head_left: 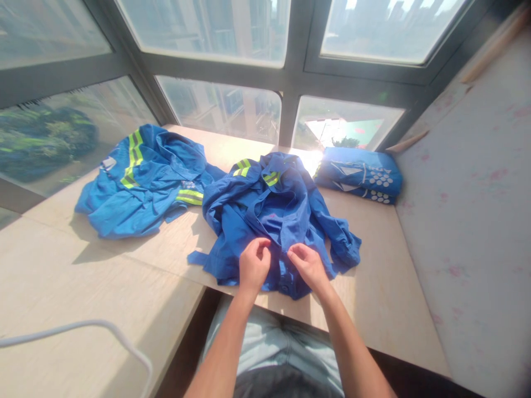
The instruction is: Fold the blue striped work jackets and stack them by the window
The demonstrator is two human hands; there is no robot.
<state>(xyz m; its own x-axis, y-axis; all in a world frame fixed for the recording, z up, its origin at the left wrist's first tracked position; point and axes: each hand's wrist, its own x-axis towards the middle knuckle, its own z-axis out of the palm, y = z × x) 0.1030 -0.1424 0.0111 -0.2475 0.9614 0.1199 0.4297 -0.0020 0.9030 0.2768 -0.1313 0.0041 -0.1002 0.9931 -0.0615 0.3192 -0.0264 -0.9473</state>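
A blue work jacket [236, 232] with yellow-green reflective strips lies rumpled on the wooden ledge, its collar towards the window and its front partly open. My left hand [254, 263] pinches the cloth at the front edge on the left. Just to the right, my right hand [307, 264] has thumb and fingers closed on the other front edge. Between the hands the placket runs down to the hem, which lies near the ledge's front edge. One sleeve stretches out to the right, crumpled at the cuff.
Another blue garment [124, 207] with reflective strips lies heaped at the left. A folded blue bundle [357, 176] with white print sits at the back right, by the wall [464, 232]. A white cable [83, 325] curves across the wooden ledge [124, 282]. Windows rise behind.
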